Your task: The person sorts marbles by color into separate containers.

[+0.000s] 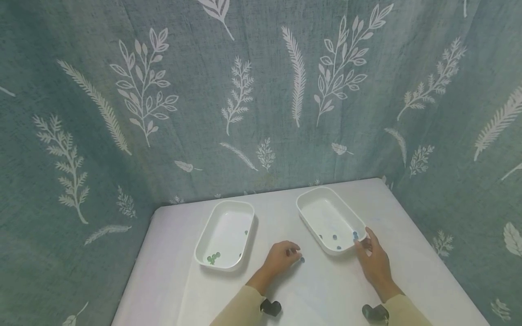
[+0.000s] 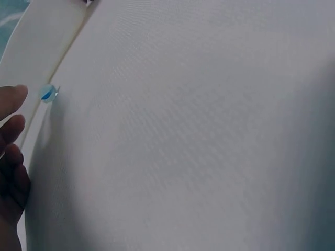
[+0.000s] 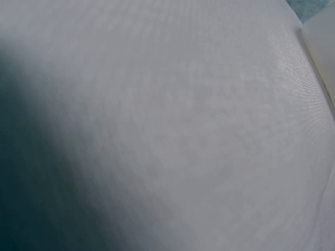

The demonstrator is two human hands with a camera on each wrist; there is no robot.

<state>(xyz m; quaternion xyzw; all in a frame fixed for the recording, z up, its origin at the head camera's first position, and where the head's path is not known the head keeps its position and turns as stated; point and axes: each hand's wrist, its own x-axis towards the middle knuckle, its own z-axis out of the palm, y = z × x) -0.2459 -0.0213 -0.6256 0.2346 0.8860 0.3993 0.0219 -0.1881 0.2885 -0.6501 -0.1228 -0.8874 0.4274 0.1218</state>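
On the white table, my left hand (image 1: 282, 258) reaches low with loosely bent fingers, close beside a small blue marble (image 1: 302, 260). In the left wrist view the marble (image 2: 47, 93) looks like clear glass with a blue swirl, a small gap from the fingertips (image 2: 21, 90). My right hand (image 1: 374, 262) holds the near right corner of a white tray (image 1: 320, 226), thumb at the front rim and a finger along the side. Several blue marbles (image 1: 335, 237) lie in that tray, some right by the thumb. The right wrist view does not show the hand.
A second white tray (image 1: 224, 267) stands to the left, with several green marbles (image 1: 214, 258) mostly at its near end. White cloth covers the table (image 1: 171, 253). Green leaf-patterned curtains (image 1: 261, 99) close off the back and both sides.
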